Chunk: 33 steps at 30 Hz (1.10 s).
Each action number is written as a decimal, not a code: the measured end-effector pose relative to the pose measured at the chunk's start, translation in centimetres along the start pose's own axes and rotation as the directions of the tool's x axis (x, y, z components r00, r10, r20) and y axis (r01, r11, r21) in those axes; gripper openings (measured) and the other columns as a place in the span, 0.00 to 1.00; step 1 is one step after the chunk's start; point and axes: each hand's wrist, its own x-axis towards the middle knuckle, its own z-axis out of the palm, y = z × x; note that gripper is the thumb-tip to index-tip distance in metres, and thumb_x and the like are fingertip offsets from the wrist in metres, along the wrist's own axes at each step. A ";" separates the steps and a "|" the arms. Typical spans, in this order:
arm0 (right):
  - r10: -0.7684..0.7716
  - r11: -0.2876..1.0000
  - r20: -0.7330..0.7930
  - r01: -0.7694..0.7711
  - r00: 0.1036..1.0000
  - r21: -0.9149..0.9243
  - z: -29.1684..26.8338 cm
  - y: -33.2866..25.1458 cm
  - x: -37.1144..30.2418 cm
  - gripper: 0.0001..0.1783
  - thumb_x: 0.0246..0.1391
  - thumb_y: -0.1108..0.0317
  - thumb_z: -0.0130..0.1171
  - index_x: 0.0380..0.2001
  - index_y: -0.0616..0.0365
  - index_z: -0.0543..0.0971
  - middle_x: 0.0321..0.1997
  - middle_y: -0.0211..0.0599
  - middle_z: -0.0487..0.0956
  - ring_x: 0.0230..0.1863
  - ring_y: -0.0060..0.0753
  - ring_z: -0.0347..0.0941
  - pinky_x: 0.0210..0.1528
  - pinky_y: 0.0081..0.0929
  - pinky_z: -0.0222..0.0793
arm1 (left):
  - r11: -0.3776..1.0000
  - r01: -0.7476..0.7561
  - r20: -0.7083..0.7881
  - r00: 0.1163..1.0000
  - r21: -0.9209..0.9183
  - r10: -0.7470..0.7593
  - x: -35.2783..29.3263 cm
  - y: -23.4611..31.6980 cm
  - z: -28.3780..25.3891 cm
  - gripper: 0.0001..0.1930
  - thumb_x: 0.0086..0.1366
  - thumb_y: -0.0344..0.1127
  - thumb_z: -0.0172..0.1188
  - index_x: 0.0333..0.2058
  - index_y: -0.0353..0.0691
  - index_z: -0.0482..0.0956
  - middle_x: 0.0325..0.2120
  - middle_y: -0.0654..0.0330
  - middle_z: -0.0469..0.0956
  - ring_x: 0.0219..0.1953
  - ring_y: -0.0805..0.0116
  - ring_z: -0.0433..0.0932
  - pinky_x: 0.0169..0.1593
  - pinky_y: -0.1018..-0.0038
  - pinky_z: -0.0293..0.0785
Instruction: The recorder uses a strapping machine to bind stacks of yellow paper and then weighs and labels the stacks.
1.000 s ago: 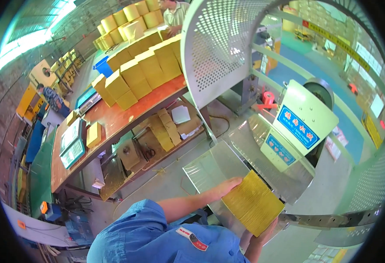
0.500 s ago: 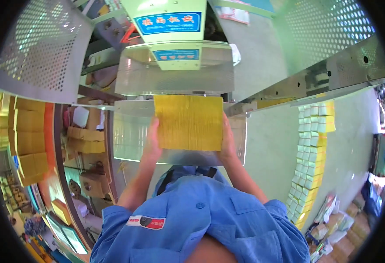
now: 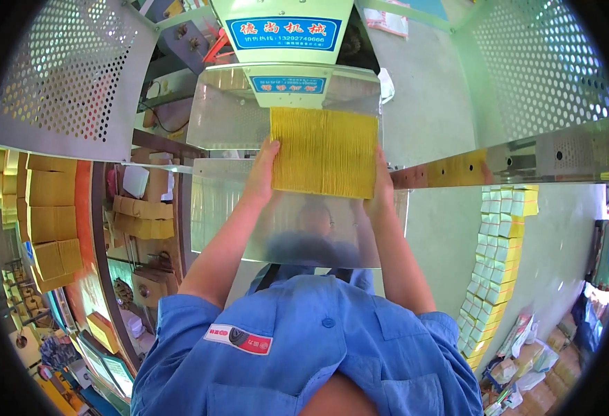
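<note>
Between my two hands is a squared stack of yellow paper sheets [image 3: 324, 152], its ridged edges facing up. My left hand [image 3: 265, 166] presses on the stack's left side. On the opposite side my right hand [image 3: 382, 179] grips it, fingers partly hidden behind the paper. The stack is over the shiny metal plate [image 3: 297, 232] of a machine and overlaps the lower part of a clear panel [image 3: 228, 104]. Whether its underside touches the metal cannot be made out.
Perforated metal guards [image 3: 75, 76] flank the machine, with a steel rail [image 3: 512, 159] at right. Bundled paper stacks [image 3: 495, 263] line the floor on the right. Brown-yellow blocks [image 3: 53, 187] fill a shelf at left. Plastic bags [image 3: 526, 360] lie at lower right.
Both hands have carried the yellow stack farther away from my body, toward the clear panel. My arms are stretched out more, and more of the metal plate shows.
</note>
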 end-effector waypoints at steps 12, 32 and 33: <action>0.009 1.000 0.066 -0.008 0.998 -0.004 -1.2 -0.2 1.5 0.28 0.68 0.51 0.41 0.63 0.57 0.62 0.62 0.34 0.67 0.63 0.28 0.61 0.64 0.29 0.55 | 0.999 -0.048 0.041 0.998 0.025 0.047 -0.2 -0.3 0.7 0.27 0.72 0.44 0.44 0.65 0.38 0.56 0.59 0.58 0.66 0.60 0.67 0.65 0.63 0.70 0.60; 0.012 0.996 -0.080 -0.005 0.997 0.084 -4.7 2.0 4.7 0.28 0.64 0.47 0.49 0.53 0.62 0.72 0.51 0.38 0.77 0.51 0.30 0.73 0.54 0.30 0.69 | 0.984 -0.084 0.012 0.996 0.157 0.083 0.6 -1.8 3.5 0.24 0.71 0.49 0.47 0.57 0.38 0.67 0.53 0.61 0.71 0.55 0.72 0.69 0.58 0.73 0.64; 0.039 0.995 -0.068 -0.032 0.997 0.090 -4.0 1.8 4.1 0.28 0.64 0.47 0.49 0.53 0.62 0.72 0.51 0.38 0.77 0.51 0.30 0.73 0.54 0.30 0.69 | 0.983 -0.080 -0.015 0.996 0.166 0.083 0.1 -1.9 2.8 0.24 0.71 0.49 0.47 0.57 0.38 0.67 0.53 0.61 0.71 0.55 0.72 0.69 0.58 0.73 0.64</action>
